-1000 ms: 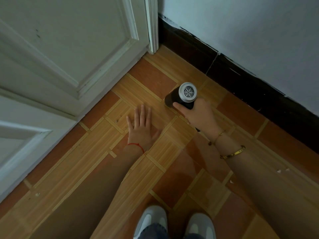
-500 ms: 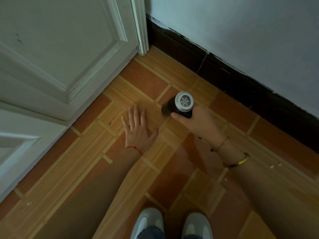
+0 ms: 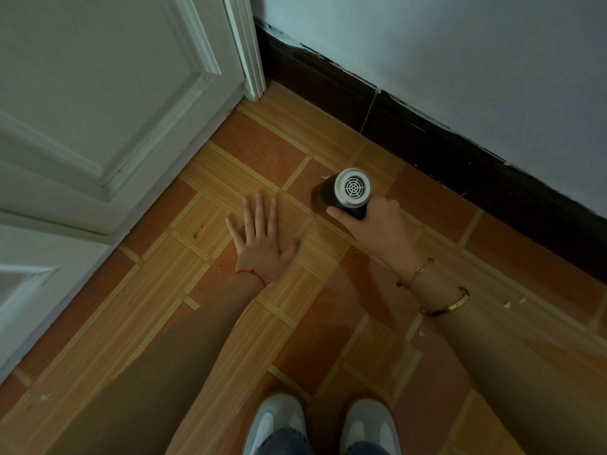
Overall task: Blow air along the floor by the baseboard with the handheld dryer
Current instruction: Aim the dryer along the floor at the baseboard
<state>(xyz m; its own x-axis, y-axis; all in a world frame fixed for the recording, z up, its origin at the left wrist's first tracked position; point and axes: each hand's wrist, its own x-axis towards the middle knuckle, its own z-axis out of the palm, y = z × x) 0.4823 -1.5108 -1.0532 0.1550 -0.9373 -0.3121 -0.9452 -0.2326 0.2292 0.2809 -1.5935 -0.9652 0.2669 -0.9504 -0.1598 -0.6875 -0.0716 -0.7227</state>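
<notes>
Right hand (image 3: 377, 224) grips dryer (image 3: 345, 193) near baseboard (image 3: 427, 139); left hand (image 3: 262, 241) lies spread flat on floor (image 3: 230, 323).

1. Floor (image 3: 230, 323): tiles in alternating orange-brown and lighter wood-grain patches, divided by pale striped bands that run diagonally across the view.
2. Door (image 3: 98, 93): white, panelled with raised mouldings, at upper left; its lower edge meets the floor.
3. Door frame (image 3: 246, 44): white trim just beside the room corner.
4. Wall (image 3: 460, 44): plain pale surface at upper right.
5. Baseboard (image 3: 427, 139): dark band at the wall's foot, its upper edge ragged.
6. Light: dim and even.
7. Small white flecks (image 3: 512, 303): scattered on the tiles at right.
</notes>
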